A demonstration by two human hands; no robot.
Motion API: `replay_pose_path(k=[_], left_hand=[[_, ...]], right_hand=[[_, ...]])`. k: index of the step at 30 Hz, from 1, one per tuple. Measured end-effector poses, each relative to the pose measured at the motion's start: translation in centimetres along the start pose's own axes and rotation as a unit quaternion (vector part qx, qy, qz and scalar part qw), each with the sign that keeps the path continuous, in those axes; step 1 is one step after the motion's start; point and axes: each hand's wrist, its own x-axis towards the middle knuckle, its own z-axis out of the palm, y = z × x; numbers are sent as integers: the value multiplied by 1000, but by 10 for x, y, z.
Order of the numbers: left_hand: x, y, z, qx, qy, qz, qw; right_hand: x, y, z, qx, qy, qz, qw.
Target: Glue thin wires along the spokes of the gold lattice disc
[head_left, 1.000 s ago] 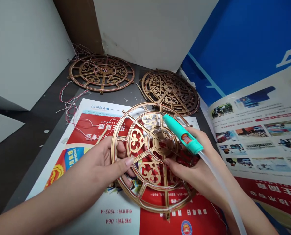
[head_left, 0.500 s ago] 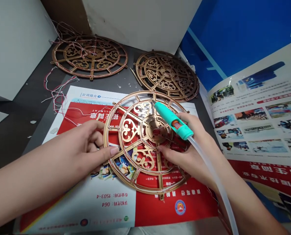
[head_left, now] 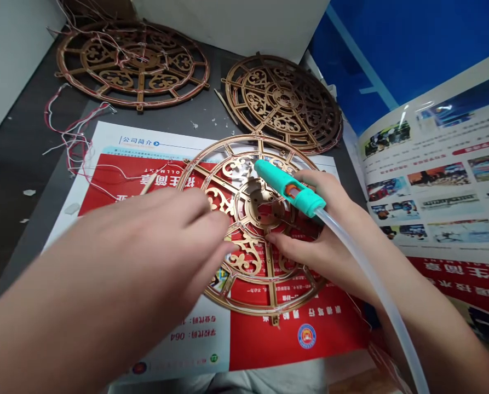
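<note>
A round gold openwork frame with wires along its rings is tilted above a red-and-white leaflet. My right hand grips its right side, thumb near the central ring. A teal pen-like tool with a clear tube at its rear lies across that hand, its front over the frame; part of the grip is hidden. My left hand, blurred, is over the frame's left side with fingers curled together. A thin pale wooden stick juts out beyond its knuckles, seemingly held; the fingertips are hidden.
Another wired openwork frame lies back left, and stacked ones lie back right. Loose red and white wires trail at the left. The leaflet covers the dark table; an opened brochure stands at the right.
My left hand has left the frame's left rim and moved right over the frame, fingers curled. My right hand keeps its grip on the frame. The view has shifted slightly.
</note>
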Motion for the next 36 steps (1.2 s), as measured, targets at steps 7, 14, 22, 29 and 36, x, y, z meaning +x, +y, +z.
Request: replay_pose_path(k=[7, 14, 22, 29, 36], left_hand=[[18, 11, 16, 183, -77, 202, 959], [16, 1, 21, 194, -55, 227, 953], [10, -8, 23, 160, -76, 202, 963], [16, -3, 23, 142, -79, 202, 966], [11, 2, 22, 164, -88, 221, 957]], right_hand=[[-2, 4, 2, 5, 18, -15, 1000], [-1, -1, 0, 19, 14, -13, 1000], [-3, 1, 0, 13, 14, -11, 1000], [-3, 3, 1, 17, 10, -13, 1000], [-3, 2, 1, 30, 12, -24, 999]])
